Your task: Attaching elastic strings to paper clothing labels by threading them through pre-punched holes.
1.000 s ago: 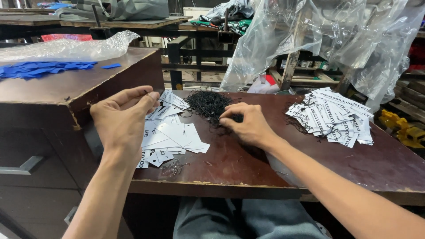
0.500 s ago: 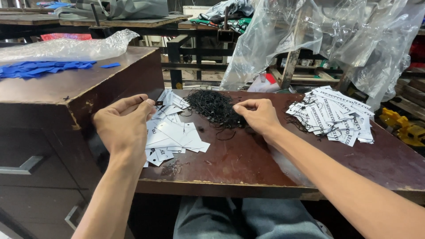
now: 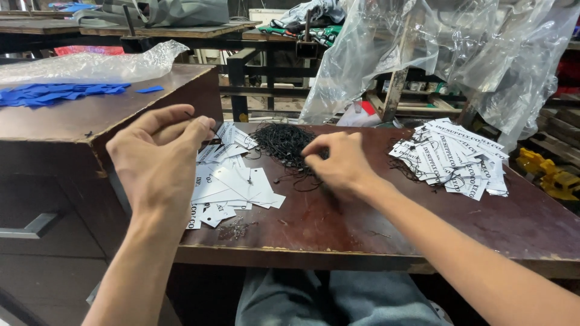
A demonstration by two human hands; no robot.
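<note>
My left hand is raised over a loose heap of white paper tags, thumb and forefinger pinched on a thin black string whose ends stick out past the fingertips. My right hand rests on the brown table, fingers pinched together at the right edge of a tangled pile of black strings. A second heap of white printed tags, several with black strings attached, lies to the right of that hand.
A higher brown cabinet stands at the left with blue cut pieces and a clear plastic sheet on top. Clear plastic bags hang behind the table. Something yellow lies at the far right.
My right hand moved from the front of the string pile to its right edge and pinched there. My left hand rose slightly, still pinched.
</note>
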